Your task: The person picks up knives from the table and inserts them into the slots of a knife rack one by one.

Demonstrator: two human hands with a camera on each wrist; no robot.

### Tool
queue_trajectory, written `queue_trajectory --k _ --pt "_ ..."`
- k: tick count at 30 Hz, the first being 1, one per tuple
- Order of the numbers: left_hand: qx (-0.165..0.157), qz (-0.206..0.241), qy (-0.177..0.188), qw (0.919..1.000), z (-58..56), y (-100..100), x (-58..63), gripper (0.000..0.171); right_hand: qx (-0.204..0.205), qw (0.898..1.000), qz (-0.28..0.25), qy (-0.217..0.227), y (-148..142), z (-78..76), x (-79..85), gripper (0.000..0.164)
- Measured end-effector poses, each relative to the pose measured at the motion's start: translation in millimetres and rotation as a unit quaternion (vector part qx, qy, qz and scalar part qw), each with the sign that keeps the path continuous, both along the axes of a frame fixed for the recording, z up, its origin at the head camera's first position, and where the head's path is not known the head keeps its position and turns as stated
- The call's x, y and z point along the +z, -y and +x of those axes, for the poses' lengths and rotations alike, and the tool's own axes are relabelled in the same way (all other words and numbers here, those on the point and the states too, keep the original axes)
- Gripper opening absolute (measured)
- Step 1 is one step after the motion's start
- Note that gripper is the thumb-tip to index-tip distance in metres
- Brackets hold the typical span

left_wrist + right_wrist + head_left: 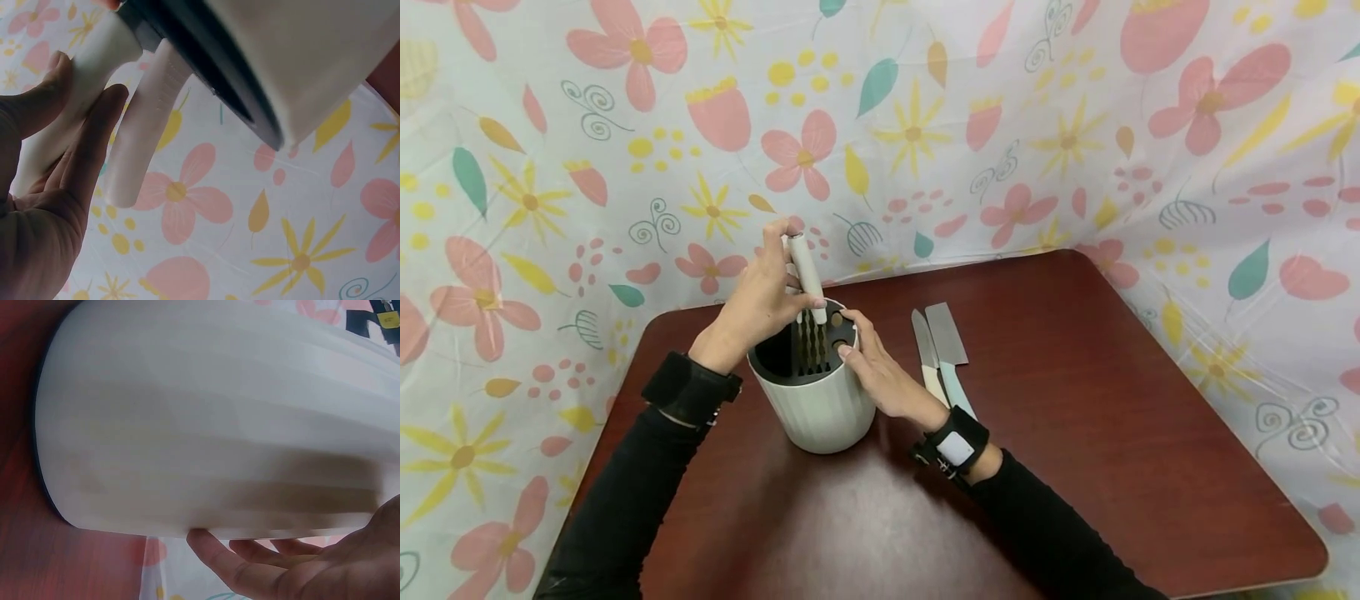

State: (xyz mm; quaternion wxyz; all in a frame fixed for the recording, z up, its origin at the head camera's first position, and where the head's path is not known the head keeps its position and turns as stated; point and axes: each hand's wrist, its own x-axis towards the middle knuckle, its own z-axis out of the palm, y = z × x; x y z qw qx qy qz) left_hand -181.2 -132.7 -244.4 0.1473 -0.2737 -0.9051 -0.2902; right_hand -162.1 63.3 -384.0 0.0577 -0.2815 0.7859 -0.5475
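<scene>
A white ribbed knife holder (820, 421) with a dark slotted top stands upright on the table. My left hand (756, 304) grips the white handle of a knife (806, 271) over the holder's top. In the left wrist view, thumb and fingers lie along that handle; the blade is mostly hidden. Beside it a second pale handle (147, 134) sticks out of the holder, apart from the fingers. My right hand (883, 375) holds the holder by its right side, with the thumb at the rim. In the right wrist view, its fingertips (206, 540) touch the ribbed wall.
Right of the holder, a knife with a cream handle (931, 354) and a cleaver with a light blue handle (947, 337) lie side by side on the dark red table (1075, 417). A flowered sheet (925, 167) hangs behind the table.
</scene>
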Motion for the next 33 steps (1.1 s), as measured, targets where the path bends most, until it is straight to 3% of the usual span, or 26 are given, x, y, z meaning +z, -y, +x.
queue_trajectory --k 6,16,22,29,33 --pt "0.005 -0.02 -0.015 0.9997 1.5 -1.1 -4.9 0.088 -0.001 1.0 0.001 -0.001 -0.7 0.8 -0.1 0.055" --pt "0.056 -0.086 -0.039 0.9939 7.7 -9.1 -4.1 0.093 0.0 1.0 0.007 -0.001 -7.4 5.1 0.3 0.055" --pt "0.09 -0.108 -0.061 0.9882 5.0 -11.6 -0.7 0.095 -0.003 1.0 0.006 -0.006 -9.0 2.8 2.8 0.056" --pt "0.113 -0.127 -0.045 0.9845 3.2 -14.8 -2.9 0.097 -0.005 1.0 0.007 0.005 -10.4 7.1 1.3 0.055" --pt "0.116 -0.125 -0.054 0.9838 3.8 -14.0 -3.8 0.095 -0.007 1.0 0.006 0.005 -9.5 8.9 1.2 0.055"
